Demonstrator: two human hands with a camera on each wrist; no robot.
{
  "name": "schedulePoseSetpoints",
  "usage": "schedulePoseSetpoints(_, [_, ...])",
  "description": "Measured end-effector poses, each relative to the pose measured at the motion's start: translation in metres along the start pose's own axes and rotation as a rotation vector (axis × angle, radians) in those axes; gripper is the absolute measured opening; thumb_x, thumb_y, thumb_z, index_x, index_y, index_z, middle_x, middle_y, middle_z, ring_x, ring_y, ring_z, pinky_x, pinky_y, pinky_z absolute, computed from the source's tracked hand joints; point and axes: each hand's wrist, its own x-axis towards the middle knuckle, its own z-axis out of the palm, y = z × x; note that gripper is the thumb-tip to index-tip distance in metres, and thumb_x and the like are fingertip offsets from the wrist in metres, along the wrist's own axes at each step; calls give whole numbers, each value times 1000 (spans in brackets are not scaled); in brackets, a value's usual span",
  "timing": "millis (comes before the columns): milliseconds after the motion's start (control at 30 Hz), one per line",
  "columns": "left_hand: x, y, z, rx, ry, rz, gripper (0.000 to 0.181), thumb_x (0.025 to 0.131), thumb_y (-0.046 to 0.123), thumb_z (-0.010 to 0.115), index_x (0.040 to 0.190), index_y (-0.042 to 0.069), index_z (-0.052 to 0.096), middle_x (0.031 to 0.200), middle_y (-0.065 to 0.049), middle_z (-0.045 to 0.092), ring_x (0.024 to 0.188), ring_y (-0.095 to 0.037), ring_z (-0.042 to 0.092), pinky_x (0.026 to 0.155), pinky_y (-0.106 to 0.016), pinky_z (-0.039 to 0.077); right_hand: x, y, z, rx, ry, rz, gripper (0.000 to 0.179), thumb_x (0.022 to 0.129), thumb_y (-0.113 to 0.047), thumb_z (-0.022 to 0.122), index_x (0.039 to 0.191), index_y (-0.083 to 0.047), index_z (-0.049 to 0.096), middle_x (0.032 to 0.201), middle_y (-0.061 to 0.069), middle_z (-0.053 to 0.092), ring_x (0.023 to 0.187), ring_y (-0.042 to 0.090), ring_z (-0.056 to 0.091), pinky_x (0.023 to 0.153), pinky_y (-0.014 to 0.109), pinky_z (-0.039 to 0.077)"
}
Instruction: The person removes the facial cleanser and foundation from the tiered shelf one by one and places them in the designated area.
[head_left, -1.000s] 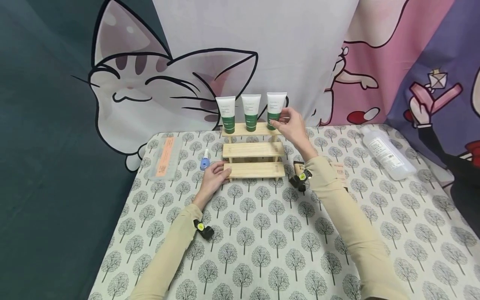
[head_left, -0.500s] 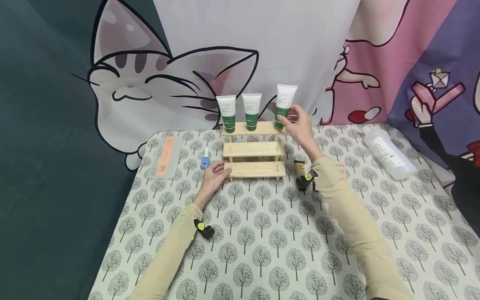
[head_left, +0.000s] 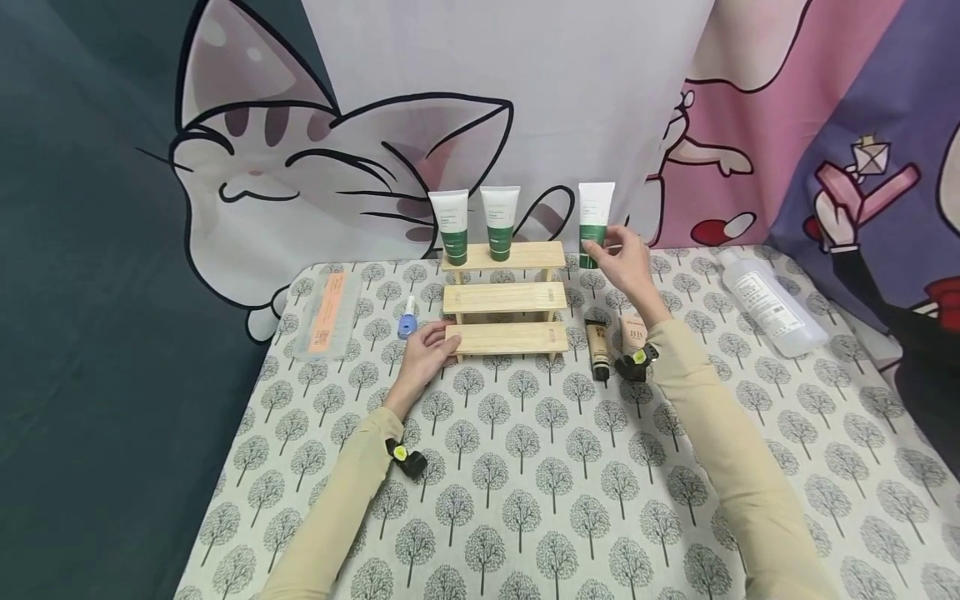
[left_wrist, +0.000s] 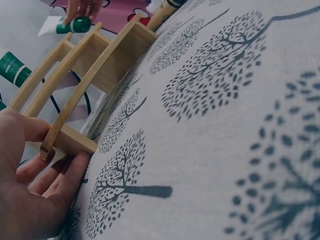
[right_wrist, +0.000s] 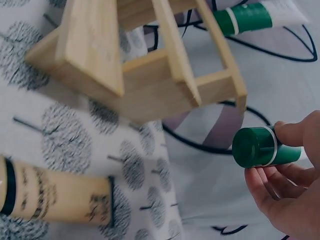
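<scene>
A white-and-green squeeze tube (head_left: 596,208) is pinched upright in my right hand (head_left: 628,265), off to the right of the three-step wooden rack (head_left: 505,297). The right wrist view shows its green cap (right_wrist: 254,147) between thumb and fingers, apart from the rack. Two matching tubes, one at the left (head_left: 450,225) and one near the middle (head_left: 500,221), stand on the top step. My left hand (head_left: 423,360) grips the left end of the lowest step; in the left wrist view its thumb and fingers (left_wrist: 37,130) curl round that wooden end.
Right of the rack lie a beige tube with a black cap (head_left: 597,348) and a pinkish BB packet (head_left: 633,332), partly behind the right wrist. A blue-and-white small bottle (head_left: 408,321) and a clear case (head_left: 327,317) are at left. A large translucent bottle (head_left: 774,304) lies far right.
My right hand has lifted the third tube off the right end of the top step and carried it rightward. The left hand keeps its hold on the rack.
</scene>
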Motion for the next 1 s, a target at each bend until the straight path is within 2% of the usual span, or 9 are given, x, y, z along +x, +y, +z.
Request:
schedulePoseSetpoints(300, [-1, -1, -1, -17, -10, 10, 45, 93, 7, 71, 136, 2, 58, 131, -26, 65, 87, -11, 69, 78, -25, 65, -3, 27, 0, -69, -86, 90, 56, 99, -34, 65, 136, 6, 52, 124, 27, 63, 105, 35, 62, 91, 41, 57])
schedulePoseSetpoints(433, [-1, -1, 0, -19, -12, 16, 45, 93, 7, 70, 136, 1, 58, 131, -26, 64, 86, -11, 69, 77, -25, 65, -5, 36, 2, -109, -94, 115, 53, 98, -31, 66, 131, 8, 52, 117, 26, 64, 92, 28, 62, 77, 30, 56])
schedulePoseSetpoints(533, [-1, -1, 0, -22, -10, 16, 44, 93, 6, 70, 136, 1, 59, 130, -26, 65, 87, -11, 69, 77, -25, 65, -6, 42, 5, -116, -108, 162, 50, 98, -31, 67, 128, 6, 53, 113, 23, 65, 86, 22, 61, 68, 23, 53])
schedulePoseSetpoints(667, [0, -1, 0, -26, -6, 8, 44, 93, 6, 70, 136, 1, 59, 130, -25, 65, 87, -12, 69, 76, -24, 65, -7, 48, 8, -155, -165, 206, 51, 98, -34, 67, 127, 6, 53, 117, 27, 65, 89, 26, 64, 69, 26, 57])
schedulePoseSetpoints(800, [0, -1, 0, -30, 0, 7, 44, 93, 6, 70, 135, 1, 59, 128, -25, 65, 86, -11, 69, 76, -24, 65, -8, 50, 10, -176, -211, 212, 54, 99, -35, 65, 128, 9, 52, 121, 30, 63, 95, 29, 65, 70, 25, 58])
schedulePoseSetpoints(1000, [1, -1, 1, -19, 2, 14, 46, 93, 6, 70, 137, 0, 58, 128, -26, 65, 85, -11, 70, 76, -24, 65, -6, 54, 15, -205, -214, 215, 55, 97, -37, 67, 125, 9, 57, 121, 29, 63, 96, 30, 62, 72, 28, 56])
